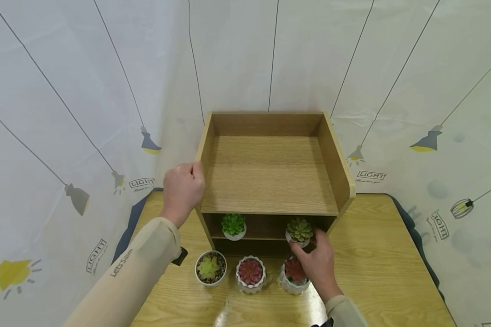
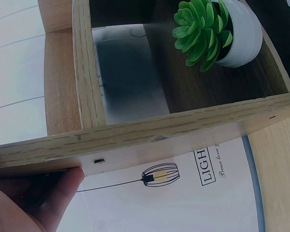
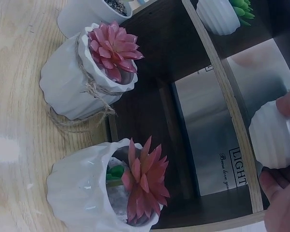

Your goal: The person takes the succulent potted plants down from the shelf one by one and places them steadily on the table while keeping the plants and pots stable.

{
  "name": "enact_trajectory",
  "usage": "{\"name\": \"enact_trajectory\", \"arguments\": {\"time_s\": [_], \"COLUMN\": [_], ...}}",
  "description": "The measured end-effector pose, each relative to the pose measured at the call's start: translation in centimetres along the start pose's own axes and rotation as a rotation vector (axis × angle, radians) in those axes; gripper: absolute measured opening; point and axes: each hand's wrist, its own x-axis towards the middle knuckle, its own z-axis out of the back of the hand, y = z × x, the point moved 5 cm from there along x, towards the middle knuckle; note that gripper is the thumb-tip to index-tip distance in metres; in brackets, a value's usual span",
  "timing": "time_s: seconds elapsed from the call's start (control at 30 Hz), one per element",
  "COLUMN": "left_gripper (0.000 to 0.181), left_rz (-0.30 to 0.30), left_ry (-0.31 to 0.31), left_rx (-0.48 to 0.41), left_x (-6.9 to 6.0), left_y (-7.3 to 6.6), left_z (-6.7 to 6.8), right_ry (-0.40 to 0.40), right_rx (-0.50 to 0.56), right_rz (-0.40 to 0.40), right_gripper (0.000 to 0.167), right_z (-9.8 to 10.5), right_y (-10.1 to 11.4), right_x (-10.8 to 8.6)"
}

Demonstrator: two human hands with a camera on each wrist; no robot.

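My left hand [image 1: 184,188] grips the left side panel of a wooden shelf unit [image 1: 270,172], its fingers curled at the panel's edge. In the left wrist view, fingers [image 2: 63,193] touch the panel's outer face. My right hand [image 1: 321,261] holds a white ribbed pot [image 3: 273,137] between thumb and fingers, at the right of the upper compartment. A pale green succulent [image 1: 300,230] grows from that pot. At the left of the same compartment stands a bright green succulent [image 1: 233,225] in a white pot [image 2: 244,34].
On the wooden table [image 1: 376,272], before the unit, stand a yellow-green succulent [image 1: 208,267] in a round pot and two red succulents [image 1: 250,271] [image 3: 147,186] in white pots, one with twine round it. A printed cloth [image 1: 245,54] hangs behind.
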Motion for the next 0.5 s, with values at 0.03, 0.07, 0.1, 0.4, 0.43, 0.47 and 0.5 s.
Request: {"name": "enact_trajectory", "arguments": {"time_s": [0.03,0.07,0.1,0.4,0.43,0.47,0.5], "left_gripper": [0.053,0.053,0.054,0.054,0.053,0.054,0.053], "left_rz": [-0.001,-0.001,-0.003,0.002,0.003,0.005,0.007], "left_ry": [0.0,0.0,0.0,0.0,0.002,0.004,0.006], "left_rx": [-0.001,-0.002,-0.003,-0.009,-0.01,-0.008,-0.008], "left_x": [0.0,0.0,0.0,0.0,0.0,0.0,0.0], "left_y": [0.0,0.0,0.0,-0.1,-0.1,-0.1,-0.1], "left_z": [0.0,0.0,0.0,0.1,0.1,0.1,0.1], "right_ry": [0.006,0.011,0.016,0.0,-0.007,-0.016,-0.024], "right_rx": [0.006,0.011,0.017,0.055,0.049,0.047,0.041], "right_rz": [0.0,0.001,0.0,-0.013,-0.006,0.0,0.006], "right_gripper": [0.065,0.065,0.065,0.063,0.063,0.062,0.061], "right_z": [0.1,0.2,0.3,1.0,1.1,1.3,1.4], "right_y": [0.1,0.1,0.1,-0.5,-0.6,-0.6,-0.6], "right_x": [-0.1,-0.2,-0.4,-1.0,-1.0,-1.1,-1.1]}}
